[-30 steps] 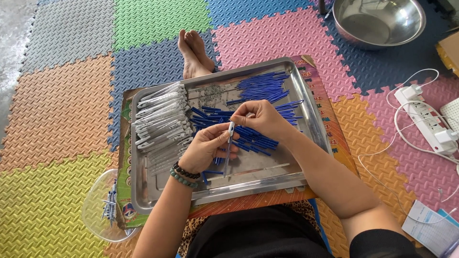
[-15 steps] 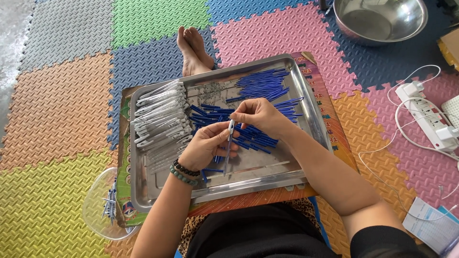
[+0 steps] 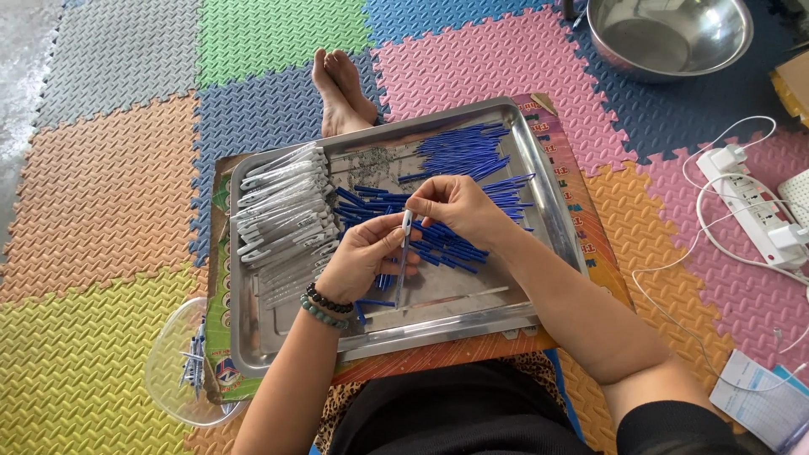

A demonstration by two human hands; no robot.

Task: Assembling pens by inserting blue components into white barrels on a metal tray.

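Head view: my left hand pinches a clear pen barrel upright over the tray, and my right hand grips its top. I judge a slip could drop it among the blue refills.

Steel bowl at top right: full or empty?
Empty: the bowl shows only bare shiny metal inside; its top edge is out of frame.

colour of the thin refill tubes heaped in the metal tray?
Blue, in the head view: the thin plastic refill tubes lie piled at the far right of the shiny rectangular metal tray.
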